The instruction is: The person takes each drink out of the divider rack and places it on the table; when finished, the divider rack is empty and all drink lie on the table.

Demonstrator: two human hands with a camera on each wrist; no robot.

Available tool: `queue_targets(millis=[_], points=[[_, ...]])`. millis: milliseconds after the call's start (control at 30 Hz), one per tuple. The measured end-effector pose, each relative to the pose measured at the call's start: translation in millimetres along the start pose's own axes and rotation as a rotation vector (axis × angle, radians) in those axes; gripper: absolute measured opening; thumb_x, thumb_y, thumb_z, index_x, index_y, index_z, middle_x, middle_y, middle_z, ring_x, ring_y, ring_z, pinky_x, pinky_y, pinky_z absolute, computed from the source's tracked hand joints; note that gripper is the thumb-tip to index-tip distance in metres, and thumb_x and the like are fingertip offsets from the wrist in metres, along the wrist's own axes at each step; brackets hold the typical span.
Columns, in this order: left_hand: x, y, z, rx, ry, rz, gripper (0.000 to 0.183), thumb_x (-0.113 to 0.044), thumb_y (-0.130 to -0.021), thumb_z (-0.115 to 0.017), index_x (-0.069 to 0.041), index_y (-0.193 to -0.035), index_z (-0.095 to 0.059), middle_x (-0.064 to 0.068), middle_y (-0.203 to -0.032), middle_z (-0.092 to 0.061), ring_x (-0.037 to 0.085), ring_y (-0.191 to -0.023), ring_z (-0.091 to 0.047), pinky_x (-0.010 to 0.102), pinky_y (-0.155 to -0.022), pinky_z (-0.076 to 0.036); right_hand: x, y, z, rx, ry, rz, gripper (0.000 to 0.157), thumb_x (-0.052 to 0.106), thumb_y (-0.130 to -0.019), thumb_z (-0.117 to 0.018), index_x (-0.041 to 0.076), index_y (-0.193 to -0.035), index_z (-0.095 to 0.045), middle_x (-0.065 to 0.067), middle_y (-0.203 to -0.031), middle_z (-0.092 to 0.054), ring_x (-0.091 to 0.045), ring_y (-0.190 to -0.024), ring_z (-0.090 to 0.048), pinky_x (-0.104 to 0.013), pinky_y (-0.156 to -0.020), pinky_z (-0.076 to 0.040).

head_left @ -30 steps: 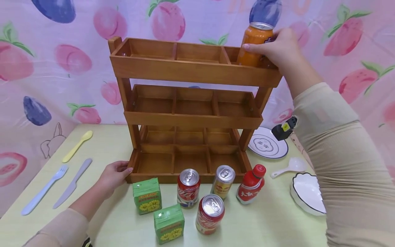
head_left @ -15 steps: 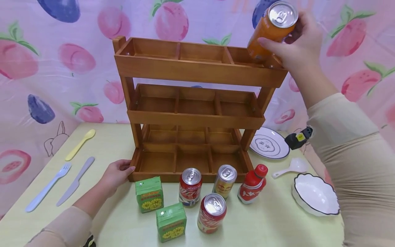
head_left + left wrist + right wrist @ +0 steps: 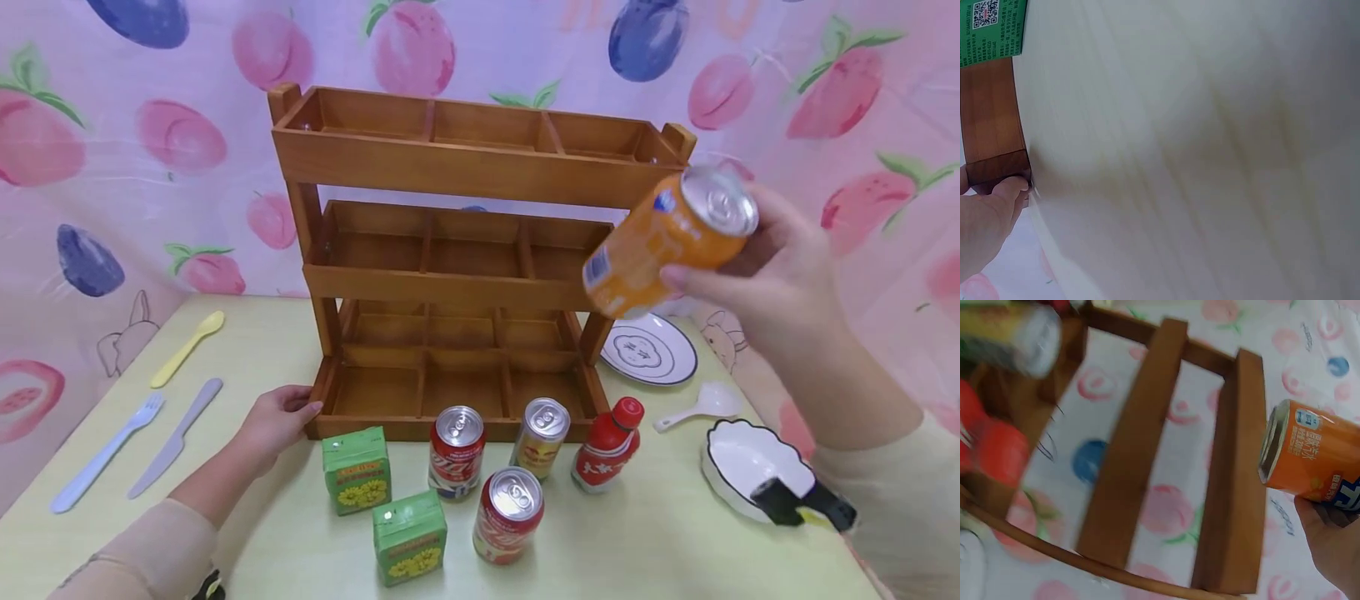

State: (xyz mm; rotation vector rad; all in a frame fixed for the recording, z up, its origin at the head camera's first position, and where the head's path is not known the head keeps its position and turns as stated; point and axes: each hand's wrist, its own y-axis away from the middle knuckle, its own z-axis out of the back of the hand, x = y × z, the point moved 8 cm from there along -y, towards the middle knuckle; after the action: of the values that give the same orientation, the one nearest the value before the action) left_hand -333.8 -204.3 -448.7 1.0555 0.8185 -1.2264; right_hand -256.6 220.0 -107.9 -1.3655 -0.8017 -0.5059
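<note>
My right hand (image 3: 787,283) grips an orange soda can (image 3: 667,242), tilted and held in the air before the right end of the wooden shelf rack (image 3: 465,287). The same can (image 3: 1316,453) shows in the right wrist view, with fingers under it. At the rack's bottom left corner, my left hand (image 3: 273,425) pinches the frame; thumb and fingers (image 3: 1007,194) lie around that wooden corner in the left wrist view. Before the rack stand two green drink cartons (image 3: 356,471), two red soda cans (image 3: 457,450), a gold can (image 3: 542,437) and a red bottle (image 3: 607,446).
On the left lie a yellow spoon (image 3: 187,348), a blue fork (image 3: 108,454) and a grey knife (image 3: 176,437). To the right are a white plate (image 3: 675,350), a white soup spoon (image 3: 705,404) and a scalloped bowl (image 3: 738,454). A fruit-patterned cloth (image 3: 202,50) hangs behind.
My right hand has lifted the orange can out of the top tier's right compartment and brought it down and to the right, tilting it. My left hand stays at the rack's corner.
</note>
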Motion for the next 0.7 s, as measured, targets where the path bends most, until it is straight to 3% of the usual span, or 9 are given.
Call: queue_targets(millis=[200,333,467,700], points=[[1.1,-2.1,3.1,0.002,0.02,0.002,0.049,-0.016,-0.092,-0.052,0.009,-0.13,-0.035,0.029,-0.126,-0.042,0.037,-0.111,-0.045,0.041,-0.086,-0.043,-44.6,68.1,-17.3,0.193,0.149,-0.108,0.064,-0.025,-0.057,-0.069,-0.008,-0.116,-0.048,-0.016,-0.107,-0.056,-0.026,-0.096,-0.055,-0.031,-0.077,-0.049],[0.6,-3.2,2.1,-0.005,0.02,-0.005,0.048,-0.016,-0.091,-0.052,0.009,-0.129,-0.036,0.029,-0.124,-0.044,0.035,-0.109,-0.047,0.039,-0.085,-0.044,-78.9,105.5,-19.5,0.276,0.186,-0.189,0.066,-0.019,-0.055,-0.074,-0.004,-0.114,-0.048,-0.011,-0.106,-0.058,-0.022,-0.095,-0.056,-0.032,-0.08,-0.048],[-0.1,-2.3,-1.4,-0.004,0.02,-0.011,0.046,-0.015,-0.091,-0.052,0.009,-0.127,-0.038,0.028,-0.122,-0.046,0.033,-0.106,-0.049,0.037,-0.083,-0.046,-109.8,138.4,-20.2,0.375,0.162,-0.251,0.064,-0.013,-0.057,-0.077,-0.004,-0.113,-0.047,-0.014,-0.105,-0.056,-0.025,-0.094,-0.056,-0.034,-0.082,-0.047],[-2.1,-1.0,-4.9,0.0,0.022,-0.015,0.045,-0.014,-0.091,-0.052,0.009,-0.127,-0.038,0.028,-0.122,-0.045,0.034,-0.106,-0.049,0.037,-0.084,-0.046,-156.2,180.5,-7.4,0.407,0.168,-0.411,0.064,-0.002,-0.061,-0.08,0.002,-0.114,-0.046,-0.013,-0.109,-0.055,-0.027,-0.097,-0.055,-0.034,-0.085,-0.046]])
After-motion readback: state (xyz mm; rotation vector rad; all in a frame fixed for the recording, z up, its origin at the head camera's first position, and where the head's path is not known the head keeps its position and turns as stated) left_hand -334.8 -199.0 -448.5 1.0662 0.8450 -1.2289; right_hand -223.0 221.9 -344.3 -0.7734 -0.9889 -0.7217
